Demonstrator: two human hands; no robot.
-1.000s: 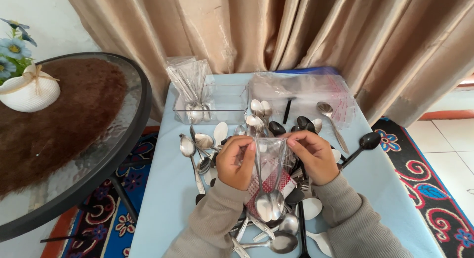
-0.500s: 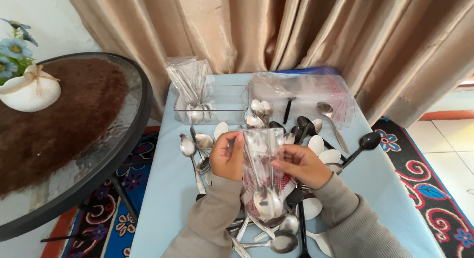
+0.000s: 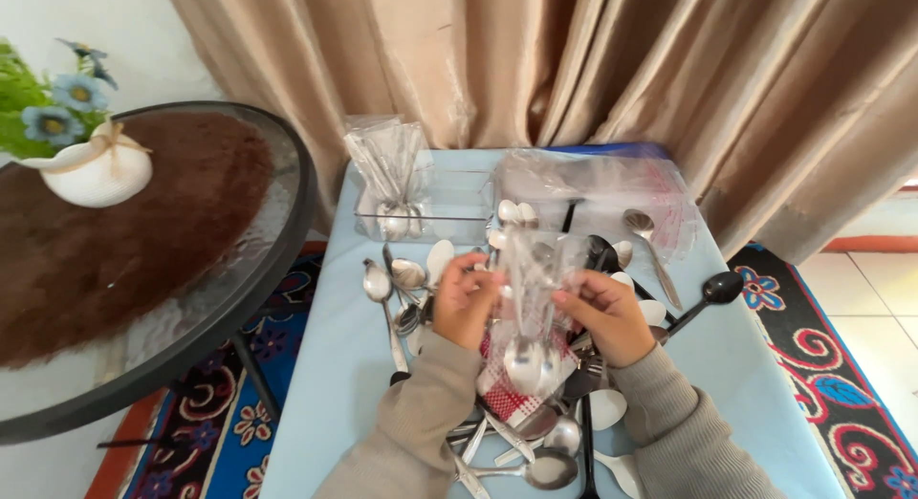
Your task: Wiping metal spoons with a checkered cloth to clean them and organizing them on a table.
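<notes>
Beige curtains [image 3: 593,69] back a blue table [image 3: 335,384] where both hands' fingers [image 3: 478,270] pinch a clear bag [image 3: 532,298], apparently of spoons.

sleeves: I wear long grey-beige knit sleeves on both arms | cuffs: ribbed, snug at my wrists | hands: my left hand [image 3: 466,308] and right hand [image 3: 605,313] are bare, no gloves, rings or watch visible

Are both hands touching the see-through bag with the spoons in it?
Touching. Head view: left hand and right hand pinch the clear bag from both sides.
</notes>
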